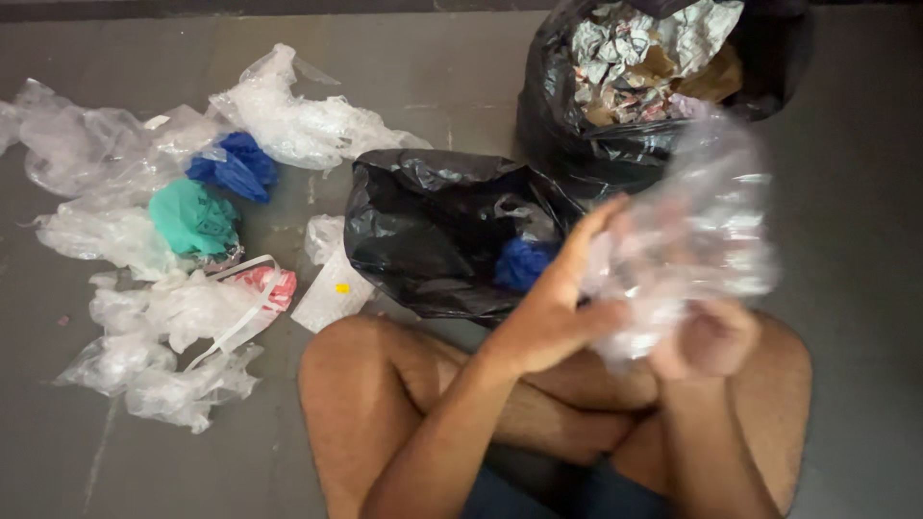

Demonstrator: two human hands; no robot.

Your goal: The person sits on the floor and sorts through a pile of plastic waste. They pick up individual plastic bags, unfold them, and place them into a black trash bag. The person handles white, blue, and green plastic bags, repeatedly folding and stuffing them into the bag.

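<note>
Hands | left hand [558, 308] and right hand [713, 338] both grasping clear plastic sheet [692, 231]

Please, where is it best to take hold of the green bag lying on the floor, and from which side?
Take the green bag at its crumpled top, coming from above. It lies in a soft bunched heap with raised folds to pinch. Clear wrap crowds its left and lower sides and the blue bag touches its upper edge, so a sideways reach would probably drag those along.
</note>
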